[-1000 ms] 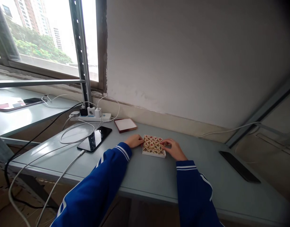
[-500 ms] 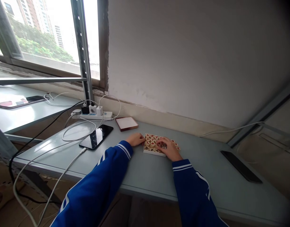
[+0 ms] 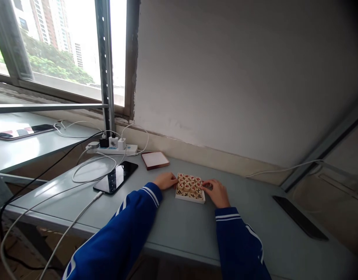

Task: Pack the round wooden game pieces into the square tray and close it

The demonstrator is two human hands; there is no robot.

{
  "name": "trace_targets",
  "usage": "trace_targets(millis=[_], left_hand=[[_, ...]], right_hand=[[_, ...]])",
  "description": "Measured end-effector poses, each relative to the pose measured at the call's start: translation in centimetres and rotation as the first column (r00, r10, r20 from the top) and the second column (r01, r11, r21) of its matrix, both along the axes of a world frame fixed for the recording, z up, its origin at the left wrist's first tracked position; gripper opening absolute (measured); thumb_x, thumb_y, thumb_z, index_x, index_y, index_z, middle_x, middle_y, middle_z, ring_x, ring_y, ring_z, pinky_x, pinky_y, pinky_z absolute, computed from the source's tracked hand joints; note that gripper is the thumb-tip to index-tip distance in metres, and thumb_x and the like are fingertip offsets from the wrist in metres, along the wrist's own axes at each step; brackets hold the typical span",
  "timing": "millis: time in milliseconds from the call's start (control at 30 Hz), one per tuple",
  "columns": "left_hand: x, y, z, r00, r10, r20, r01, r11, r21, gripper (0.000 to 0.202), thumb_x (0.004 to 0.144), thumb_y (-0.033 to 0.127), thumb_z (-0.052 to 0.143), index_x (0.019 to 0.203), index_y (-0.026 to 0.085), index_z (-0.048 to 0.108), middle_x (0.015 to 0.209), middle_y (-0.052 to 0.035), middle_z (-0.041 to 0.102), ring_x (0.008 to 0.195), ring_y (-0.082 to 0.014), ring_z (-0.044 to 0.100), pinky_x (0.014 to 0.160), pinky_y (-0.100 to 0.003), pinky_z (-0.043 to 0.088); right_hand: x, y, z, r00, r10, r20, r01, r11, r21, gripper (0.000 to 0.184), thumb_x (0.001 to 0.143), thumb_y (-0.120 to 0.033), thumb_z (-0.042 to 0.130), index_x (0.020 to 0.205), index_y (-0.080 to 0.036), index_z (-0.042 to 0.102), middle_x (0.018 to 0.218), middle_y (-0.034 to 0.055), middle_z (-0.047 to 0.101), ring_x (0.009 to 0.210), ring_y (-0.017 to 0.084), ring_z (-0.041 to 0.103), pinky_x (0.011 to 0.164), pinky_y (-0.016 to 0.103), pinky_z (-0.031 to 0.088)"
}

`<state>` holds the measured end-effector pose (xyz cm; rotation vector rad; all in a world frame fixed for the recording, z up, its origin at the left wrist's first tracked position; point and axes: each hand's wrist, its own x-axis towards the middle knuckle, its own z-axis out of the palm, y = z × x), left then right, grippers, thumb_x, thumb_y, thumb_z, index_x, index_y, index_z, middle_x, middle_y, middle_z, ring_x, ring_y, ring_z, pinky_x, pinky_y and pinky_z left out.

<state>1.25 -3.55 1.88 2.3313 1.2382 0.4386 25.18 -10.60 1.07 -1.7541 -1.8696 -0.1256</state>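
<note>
A shallow white box (image 3: pixel 190 199) lies on the desk, filled with round cream xiangqi pieces (image 3: pixel 186 186). Red characters mark the rear rows, and darker ones show on the front row. My left hand (image 3: pixel 165 181) pinches the box's left edge, thumb and fingers together. At the right edge, my right hand (image 3: pixel 216 193) is closed in a pinch, fingertips beside the outermost pieces. What sits between those fingertips is too small to make out. Part of a loose red-marked piece peeks out behind the right fingers.
Behind and left lies a brown-rimmed box lid (image 3: pixel 155 160), its white inside facing up. Further left are a black phone (image 3: pixel 116 177) on a white cable and a power strip (image 3: pixel 114 149) with chargers. A long dark object (image 3: pixel 300 217) lies on the desk (image 3: pixel 179 229) at far right.
My right hand has moved from above the pieces to the box's right edge, uncovering the rows. My left hand stays at the left edge. The whole view has shifted slightly.
</note>
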Motion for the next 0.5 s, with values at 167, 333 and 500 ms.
trace_targets(millis=[167, 333, 500], left_hand=[[-0.1, 0.2, -0.2, 1.000, -0.024, 0.007, 0.024, 1.000, 0.004, 0.037, 0.078, 0.035, 0.039, 0.060, 0.016, 0.064, 0.055, -0.0009, 0.055, 0.054, -0.0129, 0.046, 0.056, -0.024, 0.032], [0.0, 0.4, -0.4, 1.000, -0.025, 0.018, 0.026, 1.000, -0.018, 0.036, 0.077, 0.035, 0.039, 0.061, 0.016, 0.065, 0.057, -0.0008, 0.056, 0.055, -0.0129, 0.046, 0.057, -0.024, 0.032], [-0.2, 0.8, -0.8, 0.999, -0.030, 0.016, 0.030, 0.999, -0.018, 0.038, 0.077, 0.037, 0.038, 0.063, 0.015, 0.066, 0.057, -0.0014, 0.056, 0.055, -0.0129, 0.046, 0.055, -0.024, 0.031]], right_hand=[[-0.4, -0.1, 0.2, 0.999, -0.042, 0.007, 0.042, 0.998, -0.048, 0.022, 0.072, -0.046, 0.054, 0.075, -0.027, 0.064, 0.082, 0.0005, 0.061, 0.080, 0.020, 0.052, 0.062, 0.029, 0.031], [-0.5, -0.3, 0.6, 0.999, -0.038, 0.000, 0.038, 0.997, -0.067, 0.023, 0.073, -0.046, 0.053, 0.076, -0.026, 0.063, 0.080, 0.0001, 0.062, 0.079, 0.019, 0.053, 0.062, 0.029, 0.031], [1.0, 0.0, 0.4, 0.986, -0.165, -0.011, 0.164, 0.985, -0.059, 0.023, 0.077, -0.042, 0.048, 0.086, -0.026, 0.062, 0.087, 0.0018, 0.061, 0.085, 0.020, 0.052, 0.065, 0.029, 0.033]])
